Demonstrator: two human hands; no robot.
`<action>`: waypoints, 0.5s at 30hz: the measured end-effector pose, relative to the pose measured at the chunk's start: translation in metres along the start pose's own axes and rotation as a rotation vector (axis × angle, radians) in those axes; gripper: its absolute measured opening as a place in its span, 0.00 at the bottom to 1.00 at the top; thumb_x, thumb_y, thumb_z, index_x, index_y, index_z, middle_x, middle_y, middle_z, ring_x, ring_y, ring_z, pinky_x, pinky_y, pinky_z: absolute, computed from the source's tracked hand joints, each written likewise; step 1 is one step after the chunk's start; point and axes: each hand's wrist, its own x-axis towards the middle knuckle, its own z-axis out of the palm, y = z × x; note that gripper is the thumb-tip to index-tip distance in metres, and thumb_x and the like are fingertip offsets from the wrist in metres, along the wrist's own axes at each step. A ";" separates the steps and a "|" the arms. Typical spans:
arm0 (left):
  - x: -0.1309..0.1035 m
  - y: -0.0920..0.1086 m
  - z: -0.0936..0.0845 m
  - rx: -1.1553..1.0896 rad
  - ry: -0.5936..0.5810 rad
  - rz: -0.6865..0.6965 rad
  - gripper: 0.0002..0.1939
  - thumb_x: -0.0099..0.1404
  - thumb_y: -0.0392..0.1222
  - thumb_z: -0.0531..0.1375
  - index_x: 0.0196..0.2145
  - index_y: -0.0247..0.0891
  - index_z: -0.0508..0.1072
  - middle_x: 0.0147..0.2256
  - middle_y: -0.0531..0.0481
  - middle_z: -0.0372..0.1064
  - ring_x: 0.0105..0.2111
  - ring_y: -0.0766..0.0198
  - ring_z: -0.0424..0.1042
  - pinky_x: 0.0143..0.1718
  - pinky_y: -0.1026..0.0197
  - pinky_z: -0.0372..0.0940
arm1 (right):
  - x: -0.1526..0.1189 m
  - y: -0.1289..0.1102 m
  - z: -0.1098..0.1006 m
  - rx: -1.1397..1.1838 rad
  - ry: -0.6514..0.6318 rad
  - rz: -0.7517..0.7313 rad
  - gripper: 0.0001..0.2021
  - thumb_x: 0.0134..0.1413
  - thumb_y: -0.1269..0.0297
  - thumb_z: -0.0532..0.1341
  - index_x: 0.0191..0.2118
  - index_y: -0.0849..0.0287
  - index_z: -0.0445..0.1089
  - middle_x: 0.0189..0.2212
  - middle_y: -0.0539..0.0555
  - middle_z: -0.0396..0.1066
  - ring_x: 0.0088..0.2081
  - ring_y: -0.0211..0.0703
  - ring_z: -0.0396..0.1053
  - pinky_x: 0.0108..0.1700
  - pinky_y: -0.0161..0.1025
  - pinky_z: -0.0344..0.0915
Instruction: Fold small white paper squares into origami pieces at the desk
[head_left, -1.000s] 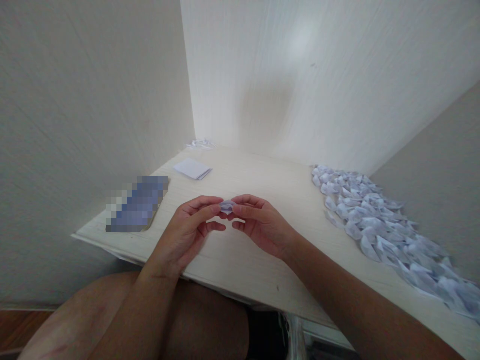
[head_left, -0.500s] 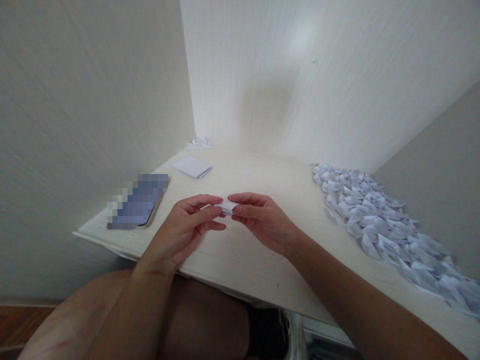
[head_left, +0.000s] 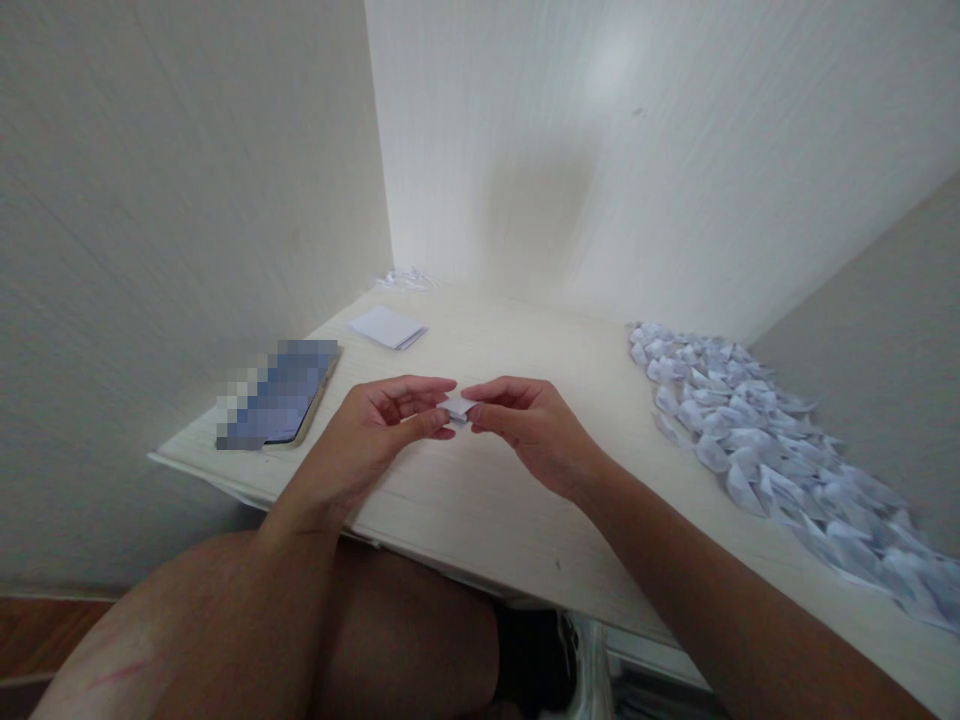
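A small piece of folded white paper (head_left: pixel 459 406) is held just above the table, between my two hands. My left hand (head_left: pixel 397 412) has its thumb against the paper's left edge, the other fingers curled behind it. On the opposite side, my right hand (head_left: pixel 517 412) pinches the paper between thumb and index finger. Several layers show at the paper's near edge; its far side is partly hidden by my fingers.
A stack of white paper squares (head_left: pixel 388 327) lies beyond my left hand, with a phone (head_left: pixel 300 405) nearer the left edge. Small white paper strips (head_left: pixel 405 280) sit in the back corner. Many folded paper pieces (head_left: pixel 757 440) line the table's (head_left: pixel 480 540) right side against the wall.
My left fingers have shifted on the folded paper and curled in more behind it. The paper has turned slightly; the right hand keeps its pinch. The view has tilted a little.
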 end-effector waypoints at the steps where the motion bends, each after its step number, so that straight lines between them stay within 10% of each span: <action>1: 0.000 0.000 0.000 0.005 -0.002 0.013 0.17 0.56 0.42 0.73 0.44 0.38 0.82 0.37 0.46 0.80 0.34 0.61 0.79 0.38 0.60 0.75 | 0.001 0.001 -0.001 -0.015 0.003 -0.003 0.08 0.43 0.65 0.74 0.34 0.55 0.82 0.32 0.51 0.80 0.34 0.39 0.73 0.43 0.41 0.68; 15: 0.000 0.006 0.002 0.053 0.077 0.004 0.13 0.51 0.40 0.74 0.36 0.37 0.81 0.28 0.49 0.79 0.28 0.63 0.78 0.32 0.65 0.71 | 0.003 0.003 0.000 -0.180 0.028 -0.083 0.09 0.44 0.61 0.74 0.34 0.56 0.82 0.29 0.51 0.80 0.30 0.39 0.74 0.38 0.41 0.72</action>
